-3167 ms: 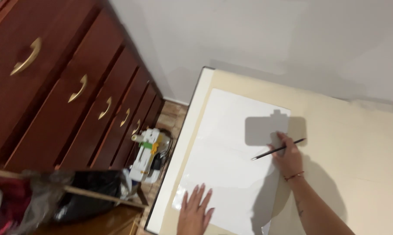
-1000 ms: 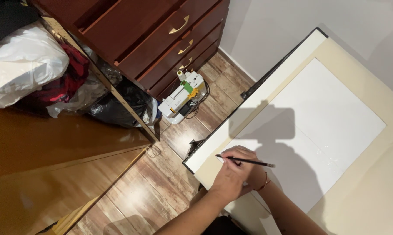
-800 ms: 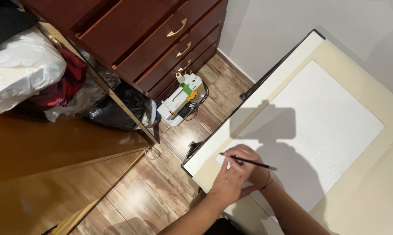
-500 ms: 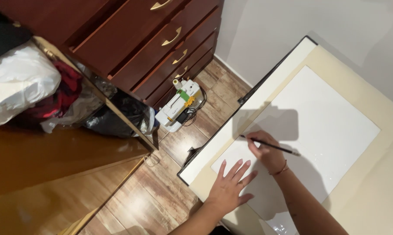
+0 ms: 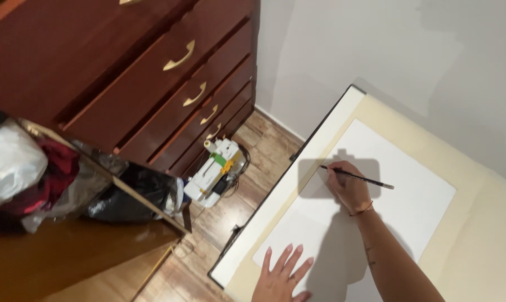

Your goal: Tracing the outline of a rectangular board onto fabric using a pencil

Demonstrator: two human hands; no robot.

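A large white sheet of paper [image 5: 398,184] lies on a cream drawing board [image 5: 488,223]. My right hand [image 5: 348,187] holds a thin dark pencil [image 5: 365,179] with its tip on the sheet near the board's left edge. My left hand [image 5: 281,277] rests flat on the paper's near corner, fingers spread, holding nothing. The shadow of my head and arm falls across the sheet.
A dark wooden chest of drawers [image 5: 152,72] with brass handles stands at the left. A white sewing machine [image 5: 214,173] sits on the wooden floor beside it. A black bag [image 5: 130,196] and bundled cloth [image 5: 18,168] lie on a wooden surface. A white wall [image 5: 387,50] rises behind the board.
My right hand has moved up the sheet with the pencil, away from the near corner. My left hand has come apart from it and now lies flat on the paper.
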